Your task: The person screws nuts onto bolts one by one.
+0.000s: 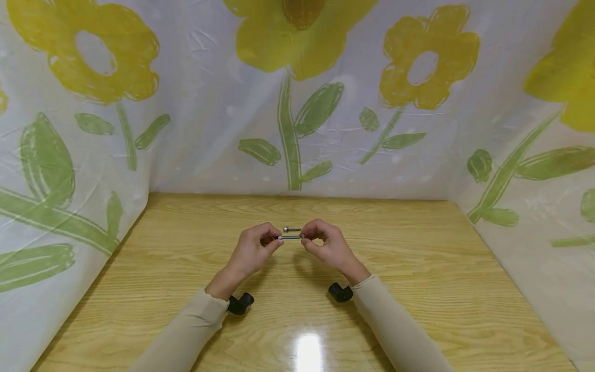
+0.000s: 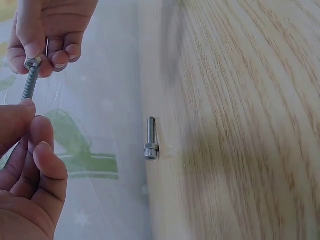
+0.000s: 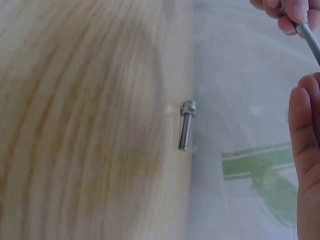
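In the head view my left hand (image 1: 250, 251) pinches one end of a metal bolt (image 1: 291, 237) between thumb and fingers. My right hand (image 1: 332, 249) meets the other end, held level above the table. A hex nut (image 2: 33, 62) sits at that end in the left wrist view, pinched by the right thumb and fingertips. Threads show along the bolt's shank (image 2: 30, 82) between the hands. Just beyond it, a second bolt (image 1: 292, 229) lies on the table, with a nut (image 2: 151, 146) against its head.
A wooden table (image 1: 409, 289) spreads beneath both arms. White sheeting with printed yellow flowers (image 1: 209, 103) hangs behind the table and along both sides. Black wrist-worn devices (image 1: 341, 293) stick out inward below the cuffs.
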Motion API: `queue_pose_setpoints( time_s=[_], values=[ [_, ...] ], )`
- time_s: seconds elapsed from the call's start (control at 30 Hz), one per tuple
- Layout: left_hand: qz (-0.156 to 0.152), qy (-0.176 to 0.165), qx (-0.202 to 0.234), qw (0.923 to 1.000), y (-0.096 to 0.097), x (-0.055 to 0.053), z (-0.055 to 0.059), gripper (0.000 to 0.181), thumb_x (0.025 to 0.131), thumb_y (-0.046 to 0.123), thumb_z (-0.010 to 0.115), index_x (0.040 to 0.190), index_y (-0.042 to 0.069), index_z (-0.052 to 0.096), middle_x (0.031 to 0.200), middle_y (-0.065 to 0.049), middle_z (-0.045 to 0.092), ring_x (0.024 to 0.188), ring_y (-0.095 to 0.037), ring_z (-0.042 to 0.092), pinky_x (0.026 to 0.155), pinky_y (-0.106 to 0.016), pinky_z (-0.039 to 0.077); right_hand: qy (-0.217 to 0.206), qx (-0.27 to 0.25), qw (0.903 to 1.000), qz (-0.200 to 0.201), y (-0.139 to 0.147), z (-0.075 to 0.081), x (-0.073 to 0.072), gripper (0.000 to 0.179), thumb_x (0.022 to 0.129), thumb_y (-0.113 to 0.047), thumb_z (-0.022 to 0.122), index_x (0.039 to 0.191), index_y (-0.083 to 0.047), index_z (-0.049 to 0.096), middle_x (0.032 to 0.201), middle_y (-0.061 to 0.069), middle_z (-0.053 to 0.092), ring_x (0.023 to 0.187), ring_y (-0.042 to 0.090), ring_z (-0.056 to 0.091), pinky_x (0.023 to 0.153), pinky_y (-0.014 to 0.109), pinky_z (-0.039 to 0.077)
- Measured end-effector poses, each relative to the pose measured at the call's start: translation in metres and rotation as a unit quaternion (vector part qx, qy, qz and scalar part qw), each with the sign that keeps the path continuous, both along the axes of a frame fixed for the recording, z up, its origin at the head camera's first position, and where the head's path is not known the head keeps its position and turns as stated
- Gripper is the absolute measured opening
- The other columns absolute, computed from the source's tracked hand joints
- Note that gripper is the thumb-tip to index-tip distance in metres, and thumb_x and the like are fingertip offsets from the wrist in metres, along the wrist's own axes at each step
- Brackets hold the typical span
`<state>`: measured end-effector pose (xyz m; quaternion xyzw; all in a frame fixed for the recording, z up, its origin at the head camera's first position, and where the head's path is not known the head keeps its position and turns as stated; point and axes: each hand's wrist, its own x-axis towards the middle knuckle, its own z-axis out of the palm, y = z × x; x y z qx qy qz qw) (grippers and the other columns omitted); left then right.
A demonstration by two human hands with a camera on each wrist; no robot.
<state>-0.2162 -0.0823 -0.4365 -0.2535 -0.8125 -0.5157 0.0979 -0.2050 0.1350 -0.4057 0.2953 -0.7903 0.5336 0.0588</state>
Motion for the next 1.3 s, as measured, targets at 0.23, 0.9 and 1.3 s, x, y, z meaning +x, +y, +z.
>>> queue_pose_setpoints(
  time_s=[0.23, 0.9, 1.3],
  values=[
    [-0.002, -0.001, 0.006, 1.0000, 0.0020, 0.0007, -0.0002, 0.009, 0.087, 0.005, 0.070, 0.091, 0.013, 0.067, 0.081, 0.002, 0.064, 0.065, -0.010, 0.059, 0.057, -0.027, 0.051, -0.023, -0.012, 0.9997, 0.004, -0.0010, -0.0023, 0.0000, 0.012, 0.090, 0.005, 0.061, 0.102, 0.008, 0.061, 0.093, 0.014, 0.066, 0.087, 0.028, 0.063, 0.081, 0.043, 0.053],
    [-0.001, -0.040, 0.025, 0.9989, 0.0037, 0.0013, 0.0009, 0.008, 0.092, 0.011, 0.066, 0.098, 0.008, 0.070, 0.073, -0.003, 0.063, 0.059, -0.020, 0.057, 0.048, -0.027, 0.045, -0.026, -0.034, 0.9990, 0.013, -0.0002, -0.0084, -0.0014, 0.015, 0.090, 0.007, 0.061, 0.104, 0.010, 0.061, 0.099, 0.022, 0.065, 0.091, 0.035, 0.064, 0.081, 0.035, 0.054],
    [-0.019, -0.078, 0.036, 0.9961, 0.0066, 0.0027, -0.0006, 0.015, 0.096, 0.015, 0.061, 0.100, 0.003, 0.068, 0.079, -0.004, 0.065, 0.061, -0.027, 0.062, 0.050, -0.028, 0.048, -0.005, -0.028, 0.9996, 0.002, -0.0002, -0.0060, 0.0012, 0.014, 0.088, 0.009, 0.061, 0.102, 0.010, 0.062, 0.097, 0.018, 0.065, 0.090, 0.035, 0.064, 0.081, 0.035, 0.054]
  ],
)
